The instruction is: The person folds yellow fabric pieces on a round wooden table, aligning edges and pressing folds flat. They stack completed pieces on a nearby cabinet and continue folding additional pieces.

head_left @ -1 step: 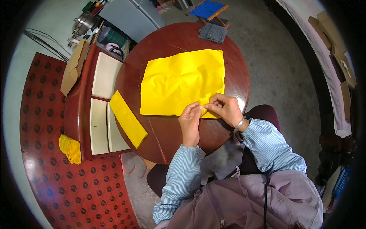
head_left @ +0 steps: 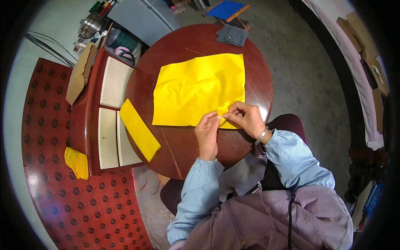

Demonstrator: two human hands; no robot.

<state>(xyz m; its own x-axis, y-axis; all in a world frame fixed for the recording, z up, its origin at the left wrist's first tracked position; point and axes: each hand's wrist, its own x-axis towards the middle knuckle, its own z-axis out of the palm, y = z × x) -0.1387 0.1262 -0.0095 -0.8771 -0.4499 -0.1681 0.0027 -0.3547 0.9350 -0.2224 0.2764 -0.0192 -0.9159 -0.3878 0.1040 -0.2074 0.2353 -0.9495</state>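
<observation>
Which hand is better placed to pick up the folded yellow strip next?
Left, I'd judge: the left hand is nearer the folded yellow strip, with the right hand farther off. Both pinch the large yellow sheet.

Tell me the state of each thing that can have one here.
Yellow sheet: spread, wrinkled, gathered near one corner
Left hand: pinching the sheet
Right hand: pinching the sheet
Narrow yellow piece: flat, apparently folded
Yellow bundle: stacked
Folding stool: unfolded
Round table: top scratched
Grey textured mat: flat

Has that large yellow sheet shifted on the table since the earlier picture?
No, not that I can see: the large yellow sheet lies just as before against the round table's rim, shifted no way.
</observation>
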